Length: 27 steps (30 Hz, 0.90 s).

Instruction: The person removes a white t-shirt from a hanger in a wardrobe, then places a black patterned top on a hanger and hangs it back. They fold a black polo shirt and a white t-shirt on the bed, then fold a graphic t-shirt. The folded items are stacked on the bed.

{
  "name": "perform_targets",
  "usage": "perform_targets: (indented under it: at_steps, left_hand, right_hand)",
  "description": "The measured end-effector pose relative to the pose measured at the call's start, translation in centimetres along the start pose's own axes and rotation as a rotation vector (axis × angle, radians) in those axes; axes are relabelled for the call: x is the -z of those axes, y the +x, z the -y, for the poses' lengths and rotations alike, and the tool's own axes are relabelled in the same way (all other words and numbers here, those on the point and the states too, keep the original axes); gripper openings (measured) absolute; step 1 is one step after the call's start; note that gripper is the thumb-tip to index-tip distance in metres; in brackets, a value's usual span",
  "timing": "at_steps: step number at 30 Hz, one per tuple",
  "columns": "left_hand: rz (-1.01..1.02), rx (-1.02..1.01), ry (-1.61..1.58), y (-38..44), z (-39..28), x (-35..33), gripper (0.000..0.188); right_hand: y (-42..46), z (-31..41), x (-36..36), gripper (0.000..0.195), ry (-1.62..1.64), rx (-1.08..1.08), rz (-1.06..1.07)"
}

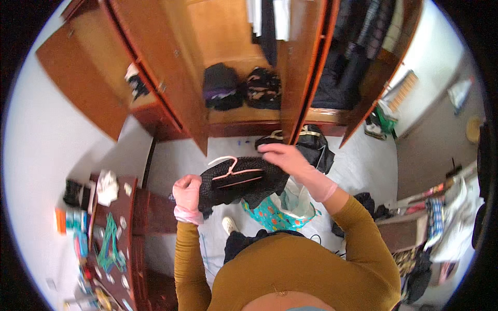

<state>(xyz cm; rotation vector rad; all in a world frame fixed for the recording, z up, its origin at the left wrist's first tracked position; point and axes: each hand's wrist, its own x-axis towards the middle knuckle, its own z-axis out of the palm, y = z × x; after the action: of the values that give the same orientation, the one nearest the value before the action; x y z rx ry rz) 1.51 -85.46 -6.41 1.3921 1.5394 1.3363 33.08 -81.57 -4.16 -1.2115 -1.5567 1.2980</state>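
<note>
A black textured garment (241, 194) hangs between my hands in front of my body, on a pale pink clothes hanger (232, 171) whose hook points up and left. My left hand (187, 194), in a pink glove, pinches the garment's left edge. At its upper right edge is my right hand (284, 159), also gloved, with fingers blurred and seeming to grip the cloth; its fingertips are partly hidden. Below the garment, a turquoise patterned bag (278, 212) with a whitish lining stands on the floor, partly covered by the cloth.
Ahead, a wooden wardrobe (241, 128) has open doors (159, 58), folded dark clothes (223, 87) and hanging clothes (346, 66). A black bag (317, 151) rests at its foot. A cluttered dark wooden dresser (140, 217) stands left; piled clothes (435, 221) lie right.
</note>
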Motion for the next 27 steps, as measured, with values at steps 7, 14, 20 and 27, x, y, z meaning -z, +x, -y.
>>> perform_targets:
  at_steps: [7,14,20,27]
  left_hand:
    - [0.204,-0.348,0.154,8.6,-1.1,1.4,0.005]
    - [0.404,-0.302,0.068,16.0,-0.6,4.1,0.017]
    - [0.343,-0.272,-0.005,21.1,1.3,7.1,0.016]
    - [0.326,-0.409,0.018,23.8,-0.2,5.1,0.018]
  right_hand:
    - [6.3,4.5,-5.7,0.038,-0.042,-0.340,0.249]
    - [10.1,8.2,-9.9,0.040,1.078,-0.577,0.215]
    - [10.2,6.4,-8.4,0.038,0.317,-0.199,-0.009]
    - [6.6,5.1,-10.0,0.025,-0.540,-0.136,-0.126]
